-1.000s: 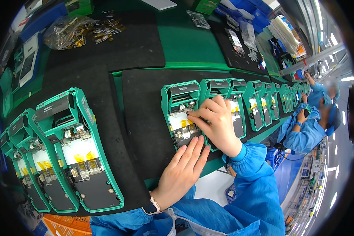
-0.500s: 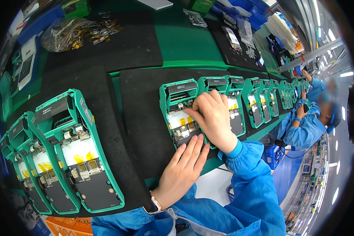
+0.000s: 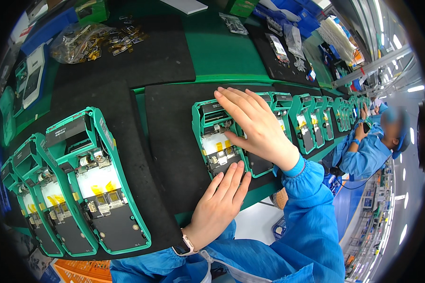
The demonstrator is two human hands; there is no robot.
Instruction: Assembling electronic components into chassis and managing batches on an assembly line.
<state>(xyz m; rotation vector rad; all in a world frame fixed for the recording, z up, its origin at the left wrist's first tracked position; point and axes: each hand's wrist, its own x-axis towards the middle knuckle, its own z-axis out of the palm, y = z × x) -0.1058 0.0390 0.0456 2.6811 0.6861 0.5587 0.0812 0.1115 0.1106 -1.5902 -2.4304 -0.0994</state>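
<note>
On the black mat in front of me lies a green-framed handheld device housing (image 3: 214, 143), with a white panel, yellow tabs and small connectors showing. The fingers of my left hand (image 3: 216, 207) lie flat and outstretched over its lower dark end. Above its upper right part is my right hand (image 3: 257, 125), fingers straight and thumb apart, holding nothing I can see. Its palm and fingers hide part of that housing's top and some of the neighbouring housing (image 3: 261, 165). Whether the right fingertips touch the top edge, I cannot tell.
Several like housings (image 3: 106, 188) stand at the left, and a row of more (image 3: 304, 122) runs off to the right. Behind are a plastic bag (image 3: 75, 45) and loose small yellow-and-dark parts (image 3: 127, 37). Co-workers in blue (image 3: 359, 153) sit along the bench at right.
My right hand has gone from a pinch at the housing's upper connectors to straight fingers, reaching further over its top. My left hand stays in place.
</note>
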